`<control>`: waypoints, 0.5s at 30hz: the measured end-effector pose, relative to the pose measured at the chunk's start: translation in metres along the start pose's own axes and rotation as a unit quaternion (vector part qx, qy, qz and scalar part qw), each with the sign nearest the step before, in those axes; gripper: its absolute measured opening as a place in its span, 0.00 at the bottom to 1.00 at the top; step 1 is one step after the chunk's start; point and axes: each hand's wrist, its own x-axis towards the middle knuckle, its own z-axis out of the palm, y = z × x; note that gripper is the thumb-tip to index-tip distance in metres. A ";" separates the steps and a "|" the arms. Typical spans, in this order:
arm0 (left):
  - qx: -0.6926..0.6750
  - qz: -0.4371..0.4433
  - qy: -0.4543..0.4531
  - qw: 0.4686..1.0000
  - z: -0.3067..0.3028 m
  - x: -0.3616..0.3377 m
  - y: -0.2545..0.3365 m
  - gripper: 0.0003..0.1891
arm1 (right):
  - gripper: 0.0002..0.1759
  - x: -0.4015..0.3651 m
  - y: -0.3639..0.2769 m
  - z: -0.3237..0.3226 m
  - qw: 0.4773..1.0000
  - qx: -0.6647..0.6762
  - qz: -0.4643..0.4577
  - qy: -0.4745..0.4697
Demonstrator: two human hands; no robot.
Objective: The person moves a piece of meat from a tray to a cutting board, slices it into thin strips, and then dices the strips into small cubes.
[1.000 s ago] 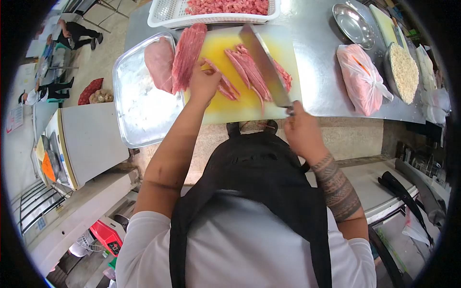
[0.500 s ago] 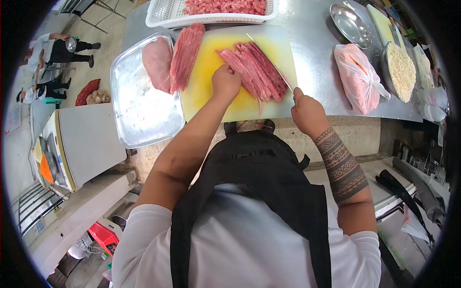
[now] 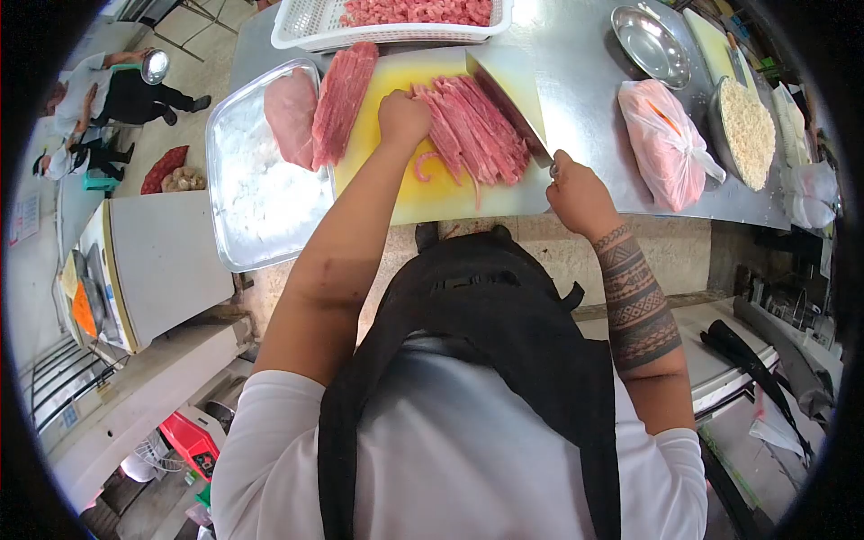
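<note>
Long strips of raw red meat (image 3: 481, 135) lie side by side on a yellow-stained cutting board (image 3: 396, 198). At their left end is my left hand (image 3: 403, 119), its fingers curled closed against the meat; the fingertips are hidden. My right hand (image 3: 580, 193) is wrapped round the handle of a broad-bladed knife (image 3: 506, 106). The blade lies along the right side of the strips, its wide face showing. One thin strip curls loose below my left hand. A stack of sliced meat (image 3: 345, 103) and a pale pink slab of meat (image 3: 290, 117) sit left of the board.
A metal tray (image 3: 261, 198) stands at the left. Behind the board is a white basket (image 3: 387, 36) of diced meat. To the right are a steel bowl (image 3: 651, 47), a tied plastic bag (image 3: 664, 148) and a bowl of pale grains (image 3: 749, 135). Two people (image 3: 135, 94) stand far left.
My left hand has moved up and left along the strips' end. The knife has turned from edge-on to showing its broad face. A thin strip now curls out on the board.
</note>
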 end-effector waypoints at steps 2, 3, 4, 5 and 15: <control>-0.098 -0.058 -0.040 0.993 0.014 0.005 -0.020 0.21 | 0.12 -0.001 -0.003 -0.006 1.000 0.003 0.004 -0.005; -0.147 -0.087 -0.058 0.984 0.016 0.006 -0.029 0.21 | 0.12 -0.001 -0.003 -0.006 1.000 0.005 0.004 -0.008; -0.201 -0.102 -0.061 0.972 0.005 -0.001 -0.024 0.21 | 0.12 -0.001 -0.003 -0.005 1.000 0.004 0.007 -0.012; -0.255 -0.116 -0.063 0.958 -0.008 -0.012 -0.020 0.21 | 0.12 0.000 -0.002 -0.004 1.000 0.003 0.010 -0.016; 0.149 0.057 -0.109 0.981 -0.039 -0.107 -0.021 0.12 | 0.13 0.003 0.014 -0.001 0.999 0.027 -0.025 -0.007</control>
